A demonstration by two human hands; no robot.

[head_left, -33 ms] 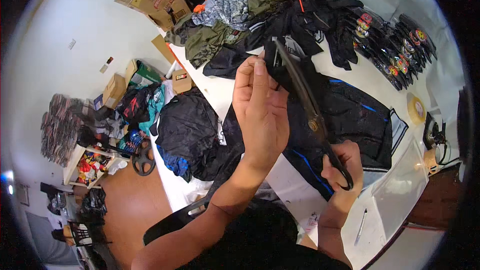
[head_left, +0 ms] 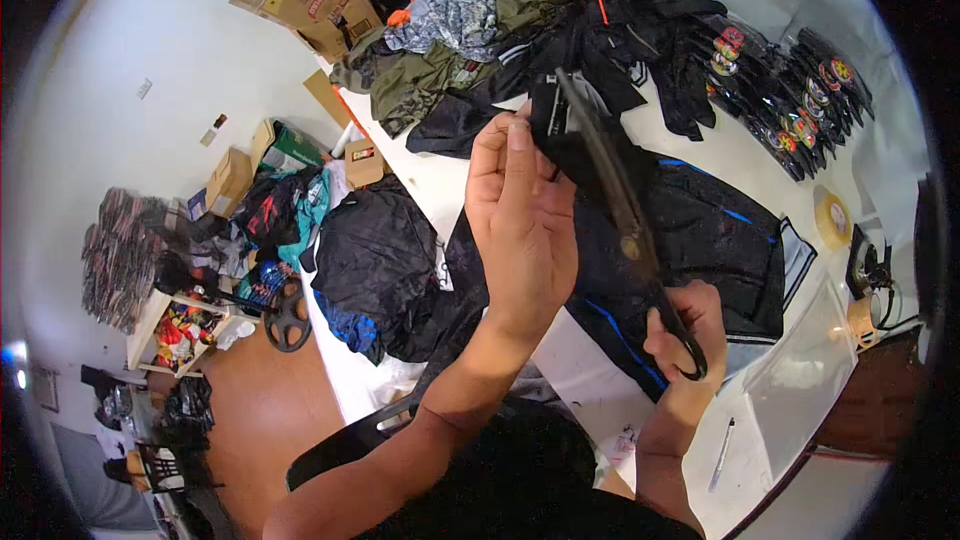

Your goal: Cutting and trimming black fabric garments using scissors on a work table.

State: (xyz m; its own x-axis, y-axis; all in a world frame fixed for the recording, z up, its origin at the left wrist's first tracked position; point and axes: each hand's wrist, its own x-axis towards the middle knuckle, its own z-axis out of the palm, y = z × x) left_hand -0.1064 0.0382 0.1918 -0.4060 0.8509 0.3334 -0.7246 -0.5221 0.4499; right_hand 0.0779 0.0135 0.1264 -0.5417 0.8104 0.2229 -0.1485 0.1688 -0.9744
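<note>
My left hand (head_left: 525,215) is raised above the white table, thumb and fingers pinching the edge of a piece of black fabric (head_left: 548,120) with a whitish strip on it. Large dark scissors (head_left: 632,250) are gripped by the handles in my right hand (head_left: 690,325). Their blades point up and away beside the pinched fabric; blur hides whether they touch it. Beneath them a black garment (head_left: 715,250) with blue stripes lies spread out. A crumpled black garment (head_left: 375,260) rests left of my left hand.
Piled clothes (head_left: 450,30) and a cardboard box (head_left: 310,0) stand at the far side. Rows of black packets with round colourful labels (head_left: 790,105) lie far right. Nearer are a tape roll (head_left: 832,217), a clear plastic sheet (head_left: 805,380) and a thin pen-like tool (head_left: 721,455).
The scissors' blades have shifted slightly to the right and are more blurred. My left hand and the handles in my right hand stay in place.
</note>
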